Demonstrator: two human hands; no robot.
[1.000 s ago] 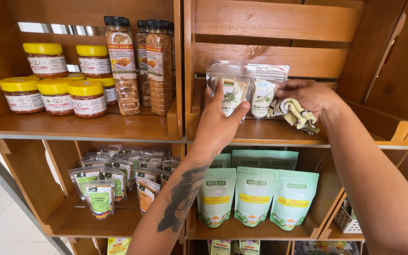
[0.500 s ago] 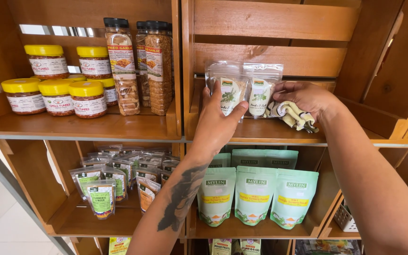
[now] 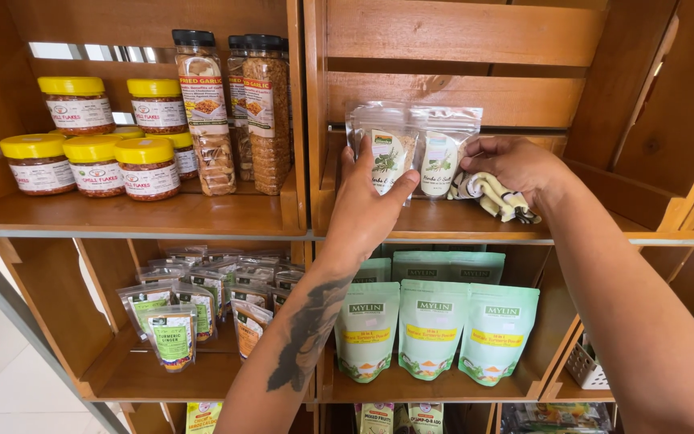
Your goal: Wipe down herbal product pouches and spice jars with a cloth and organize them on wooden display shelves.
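My left hand (image 3: 367, 205) grips a clear pouch with a green herb label (image 3: 387, 154), standing upright in the upper right wooden crate. A second clear pouch with a pale label (image 3: 442, 157) stands right beside it. My right hand (image 3: 512, 165) touches that second pouch's right edge and holds a crumpled cream and dark cloth (image 3: 496, 197) against the shelf board (image 3: 604, 233).
Yellow-lidded jars (image 3: 94, 157) and tall black-capped jars (image 3: 238, 104) fill the upper left crate. Below sit several small clear spice pouches (image 3: 194, 301) and three mint-green pouches (image 3: 434, 329). A white basket (image 3: 588, 366) is at the lower right.
Both hands stayed at the two pouches; the left hand shifted slightly on its pouch and the view moved a little. Nothing was let go.
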